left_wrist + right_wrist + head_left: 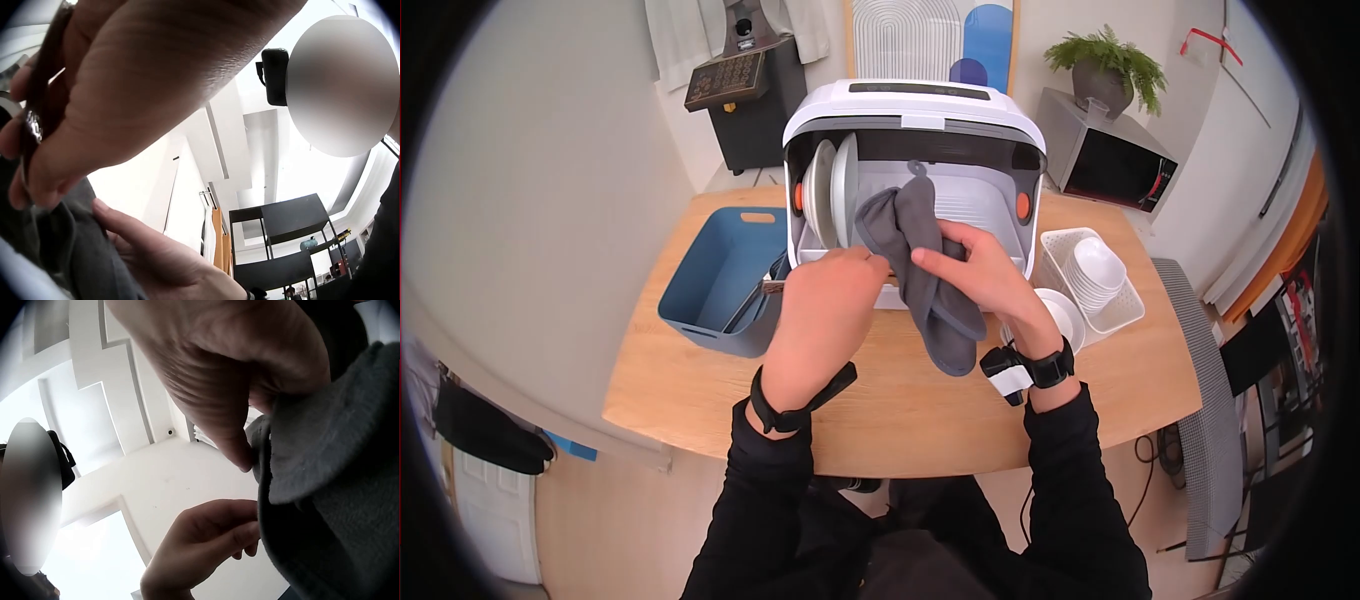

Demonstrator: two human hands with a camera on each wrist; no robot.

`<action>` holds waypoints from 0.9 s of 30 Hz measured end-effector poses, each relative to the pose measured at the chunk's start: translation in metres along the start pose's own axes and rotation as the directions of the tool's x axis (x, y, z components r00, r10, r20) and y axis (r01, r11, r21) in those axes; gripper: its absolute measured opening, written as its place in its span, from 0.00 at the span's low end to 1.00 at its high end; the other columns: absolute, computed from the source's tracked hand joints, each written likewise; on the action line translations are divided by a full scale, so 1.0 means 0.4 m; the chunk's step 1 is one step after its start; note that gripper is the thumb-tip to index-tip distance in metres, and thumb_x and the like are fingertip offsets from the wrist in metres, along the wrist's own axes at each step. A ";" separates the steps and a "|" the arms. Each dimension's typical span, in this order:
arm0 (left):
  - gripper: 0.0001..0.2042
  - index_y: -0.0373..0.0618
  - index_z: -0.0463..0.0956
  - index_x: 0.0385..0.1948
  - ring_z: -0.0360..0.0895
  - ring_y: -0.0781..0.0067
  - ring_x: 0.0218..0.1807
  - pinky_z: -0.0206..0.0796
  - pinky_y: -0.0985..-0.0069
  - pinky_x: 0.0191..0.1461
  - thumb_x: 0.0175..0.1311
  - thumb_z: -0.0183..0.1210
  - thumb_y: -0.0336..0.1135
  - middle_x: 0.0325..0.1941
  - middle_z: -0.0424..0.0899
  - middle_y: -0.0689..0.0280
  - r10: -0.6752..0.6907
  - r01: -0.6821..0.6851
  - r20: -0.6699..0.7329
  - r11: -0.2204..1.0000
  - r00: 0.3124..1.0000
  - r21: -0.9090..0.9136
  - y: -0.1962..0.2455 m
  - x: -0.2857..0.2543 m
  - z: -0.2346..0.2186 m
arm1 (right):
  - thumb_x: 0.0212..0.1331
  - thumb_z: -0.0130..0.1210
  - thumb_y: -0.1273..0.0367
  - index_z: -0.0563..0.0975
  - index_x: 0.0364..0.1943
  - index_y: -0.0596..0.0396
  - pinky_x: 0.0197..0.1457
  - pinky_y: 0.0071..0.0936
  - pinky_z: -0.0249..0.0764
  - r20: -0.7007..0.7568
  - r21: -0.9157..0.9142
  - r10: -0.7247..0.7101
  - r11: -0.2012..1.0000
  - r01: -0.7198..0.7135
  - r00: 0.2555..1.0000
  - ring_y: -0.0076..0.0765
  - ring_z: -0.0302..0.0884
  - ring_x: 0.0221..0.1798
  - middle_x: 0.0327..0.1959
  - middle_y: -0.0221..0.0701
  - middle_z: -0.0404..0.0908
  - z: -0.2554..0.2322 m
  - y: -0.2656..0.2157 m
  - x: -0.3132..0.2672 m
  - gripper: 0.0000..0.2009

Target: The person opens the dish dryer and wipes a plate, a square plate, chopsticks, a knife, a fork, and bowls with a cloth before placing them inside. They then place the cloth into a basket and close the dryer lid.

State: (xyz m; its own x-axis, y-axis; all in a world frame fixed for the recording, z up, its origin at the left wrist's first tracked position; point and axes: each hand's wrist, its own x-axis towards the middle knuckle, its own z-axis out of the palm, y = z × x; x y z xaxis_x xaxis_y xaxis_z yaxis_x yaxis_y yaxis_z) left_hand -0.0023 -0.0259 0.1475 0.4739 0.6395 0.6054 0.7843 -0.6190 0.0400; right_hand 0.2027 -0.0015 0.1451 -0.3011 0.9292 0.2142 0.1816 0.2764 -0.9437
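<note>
In the head view my right hand (980, 270) grips a bunched grey cloth (920, 255) with a hanging loop, thumb on its near side. The cloth hangs down in front of the white dish cabinet (915, 122). To its left, my left hand (825, 300) has curled fingers at the cloth's edge. In the left wrist view these fingers pinch a slim, shiny piece of cutlery (32, 125); its working end is hidden. Two plates (825, 190) stand upright inside the cabinet's left side. The right wrist view shows the cloth's folds close up under the right hand.
Left of the cabinet stands a blue bin (690, 270) with slender utensils leaning inside. On the right, a white basket (1128, 312) holds stacked white bowls (1095, 268), beside a white plate (1067, 318). A microwave (1120, 165) with a potted plant stands behind.
</note>
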 end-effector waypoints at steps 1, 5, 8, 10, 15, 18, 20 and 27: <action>0.08 0.46 0.81 0.33 0.79 0.60 0.34 0.69 0.68 0.33 0.55 0.55 0.25 0.29 0.79 0.65 0.008 -0.008 -0.015 1.000 1.000 -0.020 -0.001 0.002 0.008 | 0.57 0.63 0.63 0.72 0.57 0.65 0.54 0.25 0.71 0.029 -0.055 -0.055 0.997 0.057 0.998 0.27 0.76 0.48 0.47 0.37 0.79 0.001 0.008 0.003 0.26; 0.08 0.46 0.81 0.32 0.80 0.60 0.35 0.69 0.67 0.34 0.54 0.54 0.24 0.28 0.80 0.64 0.026 -0.024 0.038 0.998 0.999 -0.055 -0.018 0.008 0.015 | 0.52 0.64 0.69 0.62 0.67 0.57 0.61 0.31 0.68 0.026 -0.158 -0.180 0.970 0.182 0.983 0.41 0.74 0.56 0.55 0.44 0.76 0.009 0.049 -0.001 0.36; 0.08 0.45 0.81 0.32 0.80 0.61 0.35 0.69 0.67 0.34 0.53 0.54 0.24 0.27 0.80 0.64 0.031 -0.028 0.076 0.999 0.997 -0.045 -0.033 0.009 0.020 | 0.49 0.65 0.73 0.59 0.70 0.52 0.62 0.33 0.67 0.066 -0.304 -0.232 0.922 0.241 0.970 0.43 0.72 0.60 0.61 0.42 0.73 0.017 0.024 -0.007 0.40; 0.08 0.44 0.81 0.32 0.80 0.61 0.35 0.70 0.67 0.35 0.53 0.54 0.24 0.27 0.80 0.64 0.050 -0.048 0.037 0.997 0.998 -0.055 -0.049 0.015 0.034 | 0.47 0.66 0.75 0.59 0.70 0.48 0.63 0.34 0.66 0.155 -0.421 -0.194 0.874 0.243 0.969 0.45 0.72 0.60 0.63 0.40 0.72 0.013 0.000 -0.009 0.42; 0.08 0.43 0.81 0.32 0.80 0.61 0.35 0.71 0.68 0.36 0.52 0.54 0.23 0.29 0.82 0.64 0.108 -0.103 0.062 0.992 0.992 -0.072 -0.054 0.037 0.041 | 0.43 0.69 0.72 0.65 0.67 0.42 0.64 0.36 0.64 0.162 -0.515 -0.111 0.838 0.179 0.981 0.49 0.75 0.54 0.53 0.39 0.79 -0.010 0.019 -0.011 0.40; 0.08 0.43 0.81 0.32 0.80 0.61 0.35 0.71 0.68 0.36 0.52 0.55 0.23 0.30 0.83 0.65 0.158 -0.156 0.012 0.983 0.987 -0.101 -0.040 0.047 0.045 | 0.45 0.66 0.70 0.76 0.56 0.44 0.67 0.39 0.60 0.159 -0.675 -0.162 0.702 0.228 0.974 0.45 0.78 0.48 0.44 0.35 0.83 -0.016 0.007 -0.009 0.27; 0.08 0.43 0.80 0.31 0.79 0.61 0.35 0.71 0.68 0.36 0.51 0.55 0.23 0.30 0.83 0.65 0.205 -0.214 -0.085 0.969 0.975 -0.122 -0.029 0.052 0.055 | 0.45 0.66 0.69 0.80 0.45 0.44 0.70 0.42 0.55 0.093 -0.752 -0.299 0.605 0.264 0.950 0.39 0.79 0.44 0.38 0.30 0.84 -0.012 0.019 -0.006 0.19; 0.03 0.45 0.81 0.30 0.79 0.61 0.31 0.69 0.69 0.38 0.53 0.61 0.28 0.28 0.83 0.66 0.077 -0.088 -0.093 0.990 0.993 -0.115 0.014 0.042 0.027 | 0.42 0.68 0.69 0.83 0.33 0.44 0.74 0.47 0.49 0.076 -0.794 -0.436 0.517 0.319 0.897 0.29 0.79 0.38 0.30 0.22 0.83 -0.020 0.022 -0.010 0.11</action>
State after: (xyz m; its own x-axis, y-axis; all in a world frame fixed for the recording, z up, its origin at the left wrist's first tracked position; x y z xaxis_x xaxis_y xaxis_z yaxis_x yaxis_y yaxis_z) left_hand 0.0144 -0.0135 0.1493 0.4941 0.5447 0.6776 0.6886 -0.7210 0.0774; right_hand 0.2131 -0.0006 0.1378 -0.4205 0.6938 0.5847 0.7413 0.6342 -0.2194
